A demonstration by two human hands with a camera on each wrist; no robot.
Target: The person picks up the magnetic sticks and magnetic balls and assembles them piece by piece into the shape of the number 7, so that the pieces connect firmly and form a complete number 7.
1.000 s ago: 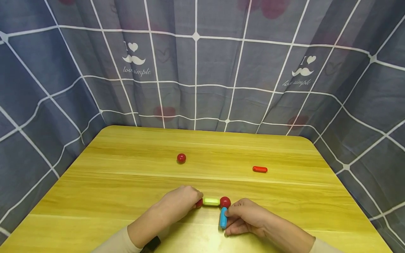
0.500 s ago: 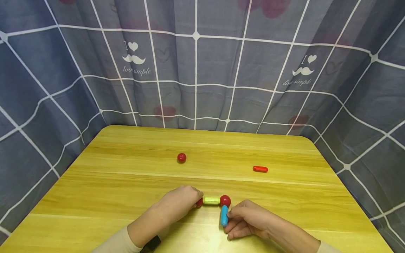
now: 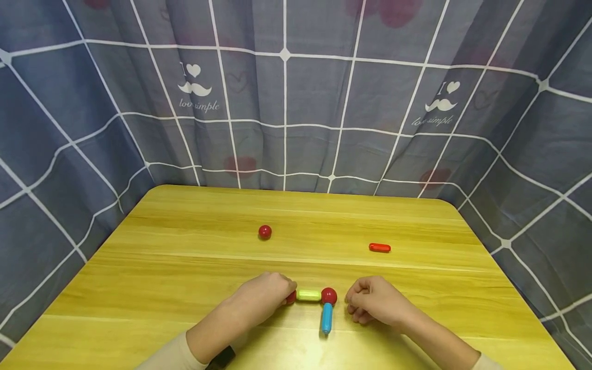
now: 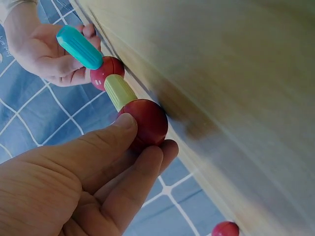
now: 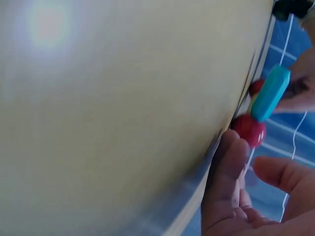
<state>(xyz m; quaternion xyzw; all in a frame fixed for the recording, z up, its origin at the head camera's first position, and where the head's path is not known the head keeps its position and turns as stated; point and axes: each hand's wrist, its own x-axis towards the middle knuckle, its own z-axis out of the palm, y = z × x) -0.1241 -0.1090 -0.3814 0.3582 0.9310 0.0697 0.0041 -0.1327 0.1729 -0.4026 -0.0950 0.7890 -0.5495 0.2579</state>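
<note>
Now that the right hand [image 3: 375, 303] has let go of the blue stick [image 3: 327, 318], the stick lies with one end against the corner ball [image 3: 329, 296] and no fingers on it. Half a second ago that hand was at the stick's side; at present it sits just to the right of the corner ball, apart from it in the head view, with its fingers loosely bent, thumb and fingertips parted, and nothing between them.

The left hand is unchanged: to the left of the corner ball, the left hand [image 3: 263, 295] pinches the end ball [image 4: 150, 120] between thumb and fingers. Between that ball and the corner ball runs the yellow stick [image 3: 309, 295], touching both, while the blue stick points from the corner ball toward the person, making a bent chain of four pieces.

Since the blue stick keeps its place unaided, its joint appears made, though how firmly it is seated cannot be told. The change seems to leave the right hand free, with the left steadying the chain. Two pieces remain unjoined on the table [image 3: 185, 236]: a loose ball [image 3: 265, 232], beyond and left of the corner ball, and a red stick [image 3: 380, 247], beyond and right of it.
</note>
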